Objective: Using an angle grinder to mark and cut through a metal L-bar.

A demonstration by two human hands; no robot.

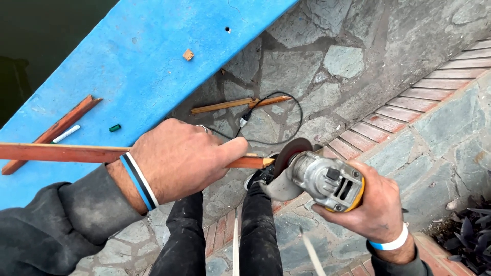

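Note:
My left hand [181, 158] grips a long reddish wooden strip [61, 152] that lies across the blue table [143, 56] and juts out past its edge. The strip's pointed tip sits by the disc of an angle grinder [319, 176]. My right hand [371, 204] holds the grinder's metal body from below, disc turned toward the strip's end. A striped band circles my left wrist and a white band my right wrist. My dark trouser legs [220, 235] show below.
On the blue table lie another reddish wood strip [51, 133], a white marker [66, 134], a small green piece [115, 128] and a wood chip [188, 54]. A wood strip [232, 105] and a black cable [286, 117] lie on the stone paving. Brick edging [409, 107] runs diagonally; dark plants [470, 230] at right.

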